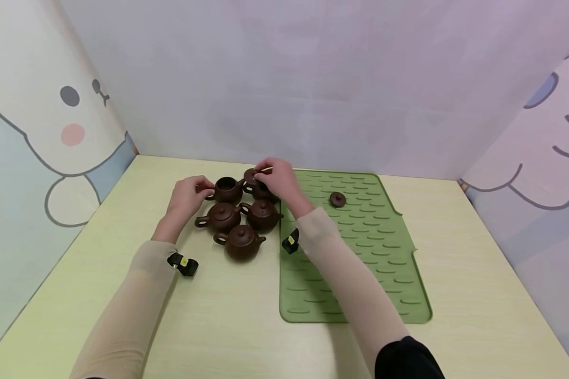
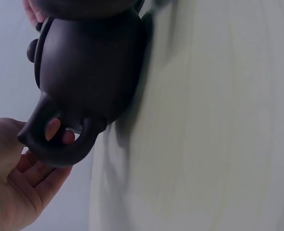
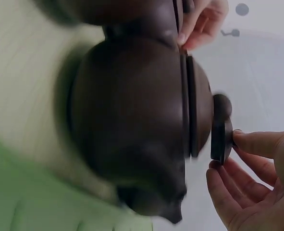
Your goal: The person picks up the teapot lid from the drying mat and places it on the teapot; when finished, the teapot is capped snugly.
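Several dark brown clay teapots stand close together. With thumb and fingers my left hand pinches the handle of the back-left teapot, whose top is uncovered. In the left wrist view, a nearer teapot partly hides my left hand. My right hand is over the back-right teapot and partly covers it. Its fingertips pinch a small round lid, tilted on edge in the right wrist view. Three nearer teapots, the left one, the right one and the front one, wear their lids.
A green ridged mat lies right of the teapots. On it rests another small brown lid. The pale wooden table meets a plain wall at the back, with cartoon-printed panels at both sides.
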